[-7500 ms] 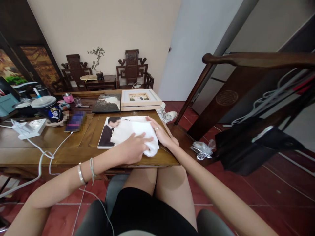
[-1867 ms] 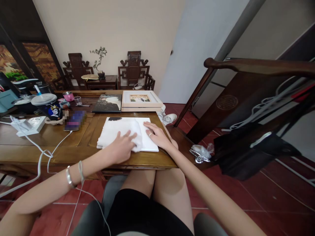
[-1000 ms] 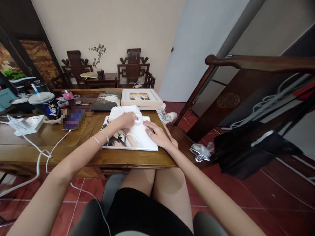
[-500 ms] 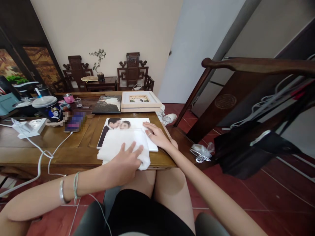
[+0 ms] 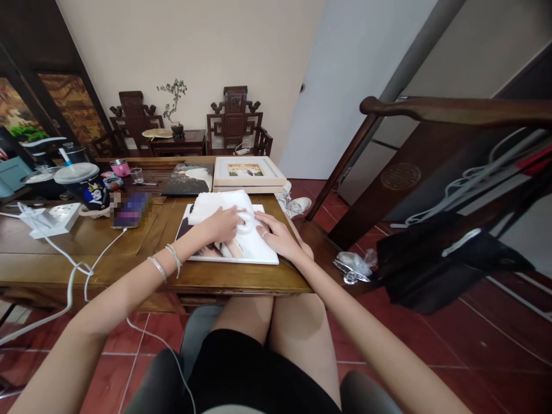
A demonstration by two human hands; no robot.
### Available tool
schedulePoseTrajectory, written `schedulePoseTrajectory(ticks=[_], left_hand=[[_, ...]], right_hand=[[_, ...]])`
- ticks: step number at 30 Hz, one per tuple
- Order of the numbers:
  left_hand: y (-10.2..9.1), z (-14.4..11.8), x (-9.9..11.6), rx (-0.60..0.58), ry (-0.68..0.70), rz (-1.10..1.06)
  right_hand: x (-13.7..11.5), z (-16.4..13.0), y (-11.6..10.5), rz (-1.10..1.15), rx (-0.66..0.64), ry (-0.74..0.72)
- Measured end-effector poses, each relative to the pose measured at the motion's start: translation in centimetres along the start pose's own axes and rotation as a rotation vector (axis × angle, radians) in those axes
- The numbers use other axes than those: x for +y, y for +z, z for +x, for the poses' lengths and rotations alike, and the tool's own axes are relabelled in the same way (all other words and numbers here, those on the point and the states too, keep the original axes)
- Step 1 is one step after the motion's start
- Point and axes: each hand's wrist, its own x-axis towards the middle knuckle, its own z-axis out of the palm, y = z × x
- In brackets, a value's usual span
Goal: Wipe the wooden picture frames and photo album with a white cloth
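A white cloth (image 5: 224, 201) lies bunched over the upper part of a photo panel (image 5: 254, 253). My left hand (image 5: 222, 223) is on the cloth, fingers bent and pressing into its folds. The panel lies on the wooden table and carries a printed picture, partly covered by the cloth and my left forearm. Along the panel's right edge rests my right hand (image 5: 278, 236), fingers stretched out flat, with a ring on one finger. It touches the panel and holds nothing.
Behind the panel lie a dark photo panel (image 5: 190, 179) and a white framed picture (image 5: 248, 172). On the left are a phone (image 5: 130, 210) on a cable, a power strip (image 5: 56, 220) and a lidded cup (image 5: 88, 187). A wooden chair (image 5: 401, 172) stands at right.
My left hand and the white cloth have moved away from me, up the panel, uncovering its near part. My right hand stays at the panel's right edge.
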Motion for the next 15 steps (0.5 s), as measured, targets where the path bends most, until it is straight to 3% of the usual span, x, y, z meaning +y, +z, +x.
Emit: schedulePoseTrajectory(ticks=[4,10,15], left_hand=[[0.2,-1.0,2.1,-0.002,-0.019,0.011],[0.0,-5.7,6.5,0.007,0.072,0.012],[-0.2,-8.1,6.7,0.023,0.263,0.009]], right_hand=[[0.1,0.1,0.0,-0.002,-0.008,-0.001],[0.1,0.1,0.0,0.056,0.008,0.003],[-0.3,-0.1,0.0,0.196,0.029,0.105]])
